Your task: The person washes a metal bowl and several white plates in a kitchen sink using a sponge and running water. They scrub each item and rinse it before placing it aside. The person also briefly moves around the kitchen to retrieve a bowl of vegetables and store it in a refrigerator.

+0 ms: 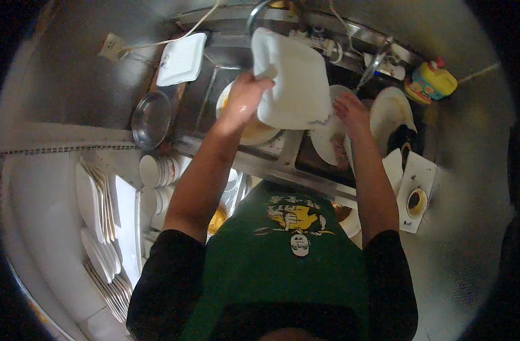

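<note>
My left hand [245, 99] is closed around the left edge of a white rectangular serving dish [297, 79], tilted up above the sinks. The thumb lies over its face. My right hand [352, 113] is beside the dish's lower right corner, its slightly blurred fingers apart; whether they touch the rim I cannot tell. Below the dish, a round plate [260, 133] with yellowish residue lies in the left sink. Under my right hand, a white plate [323, 142] leans in the right sink, next to a large stained oval plate [392, 113].
A white tray [182, 59] and a dark round bowl [150, 120] stand at the left. Taps [379, 59] and a yellow bottle [431, 81] line the back. At right are a black cloth [404, 136] and a stained white dish [410, 219]. Stacked plates [98, 199] fill the lower left.
</note>
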The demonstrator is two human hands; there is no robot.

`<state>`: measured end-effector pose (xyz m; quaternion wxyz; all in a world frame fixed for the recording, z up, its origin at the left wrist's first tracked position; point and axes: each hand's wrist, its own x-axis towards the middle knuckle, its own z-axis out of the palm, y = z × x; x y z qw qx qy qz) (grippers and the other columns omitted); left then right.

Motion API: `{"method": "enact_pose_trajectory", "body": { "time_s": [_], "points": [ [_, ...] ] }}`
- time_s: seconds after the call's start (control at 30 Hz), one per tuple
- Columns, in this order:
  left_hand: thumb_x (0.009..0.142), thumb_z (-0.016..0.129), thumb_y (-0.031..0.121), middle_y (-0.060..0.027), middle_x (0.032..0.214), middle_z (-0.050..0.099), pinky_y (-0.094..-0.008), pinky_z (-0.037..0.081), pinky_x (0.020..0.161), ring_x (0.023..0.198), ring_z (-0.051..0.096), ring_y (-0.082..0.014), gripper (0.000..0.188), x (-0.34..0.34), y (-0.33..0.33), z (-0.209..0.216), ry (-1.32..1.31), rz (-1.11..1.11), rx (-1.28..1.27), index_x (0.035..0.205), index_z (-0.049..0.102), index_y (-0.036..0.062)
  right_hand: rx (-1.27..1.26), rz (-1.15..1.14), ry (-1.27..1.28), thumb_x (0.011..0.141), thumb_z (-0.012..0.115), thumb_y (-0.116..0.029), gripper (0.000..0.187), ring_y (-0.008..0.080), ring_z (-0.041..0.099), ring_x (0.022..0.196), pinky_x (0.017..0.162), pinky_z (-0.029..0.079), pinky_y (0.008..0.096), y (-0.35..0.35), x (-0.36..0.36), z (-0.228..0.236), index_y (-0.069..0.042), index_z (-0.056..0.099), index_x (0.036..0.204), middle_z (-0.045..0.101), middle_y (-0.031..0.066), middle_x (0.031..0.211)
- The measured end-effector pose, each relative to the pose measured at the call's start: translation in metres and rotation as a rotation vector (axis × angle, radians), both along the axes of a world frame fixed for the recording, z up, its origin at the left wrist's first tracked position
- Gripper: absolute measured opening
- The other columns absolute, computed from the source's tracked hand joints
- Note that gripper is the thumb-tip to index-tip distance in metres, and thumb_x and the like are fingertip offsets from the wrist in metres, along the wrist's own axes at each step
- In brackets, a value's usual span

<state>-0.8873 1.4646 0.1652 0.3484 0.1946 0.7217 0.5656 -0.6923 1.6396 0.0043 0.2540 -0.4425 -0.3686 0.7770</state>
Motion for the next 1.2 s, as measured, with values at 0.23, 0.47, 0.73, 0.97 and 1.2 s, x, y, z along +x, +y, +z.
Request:
{"method": "enact_pose_trajectory", "body": {
  "time_s": [0.23,0.47,0.73,0.97,1.2],
  "points": [
    [0.067,0.06,0.014,-0.0114,0.092,0.06,-0.0382,0.049,0.069,0.08,0.06,-0.0265,0.039,-0.101,-0.125,-0.08,-0.367,0.538,0.346,0.102,0.057,-0.0034,0.678,0.514,-0.634,0.075,0.06,-0.014,0.053,0.0316,0.057,0.091,0.078,0.045,0.0385,-0.043,0.026,-0.056,-0.003,0.043,0.123,0.055,0.0195,0.108],
    [0.079,0.051,0.011,-0.0132,0.105,0.057,-0.0413,0.048,0.078,0.093,0.057,-0.029,0.033,-0.21,-0.1,-0.123,-0.337,0.703,0.469,0.111,0.05,0.0,1.078,0.569,-1.029,0.075,0.055,-0.012,0.054,0.0386,0.051,0.101,0.091,0.039,0.0439,-0.075,0.039,-0.115,0.001,0.038,0.124,0.05,0.0218,0.115],
    [0.085,0.048,0.016,-0.0168,0.108,0.055,-0.0426,0.052,0.069,0.084,0.059,-0.0322,0.037,-0.403,-0.134,-0.224,-0.308,0.459,0.331,0.118,0.044,-0.0007,0.808,0.521,-1.098,0.08,0.052,-0.019,0.041,0.0381,0.054,0.098,0.086,0.044,0.0449,-0.078,0.038,-0.133,-0.001,0.044,0.116,0.053,0.0196,0.111],
    [0.089,0.043,0.019,-0.0171,0.095,0.058,-0.0392,0.048,0.075,0.086,0.057,-0.0315,0.035,-0.449,-0.148,-0.229,-0.064,-0.07,-0.154,0.118,0.046,-0.0014,0.655,0.584,-1.062,0.078,0.054,-0.025,0.034,0.036,0.058,0.086,0.077,0.047,0.0432,-0.065,0.021,-0.138,0.002,0.056,0.098,0.06,0.0195,0.088],
    [0.081,0.051,0.019,-0.0055,0.079,0.058,-0.0335,0.048,0.064,0.075,0.059,-0.0214,0.021,-0.275,-0.078,-0.198,0.259,-0.093,-0.248,0.095,0.059,0.0066,0.669,-0.112,-0.313,0.074,0.055,-0.02,0.016,0.0252,0.054,0.068,0.061,0.047,0.037,-0.039,0.012,-0.055,-0.005,0.051,0.075,0.053,0.0085,0.073]
  ]
}}
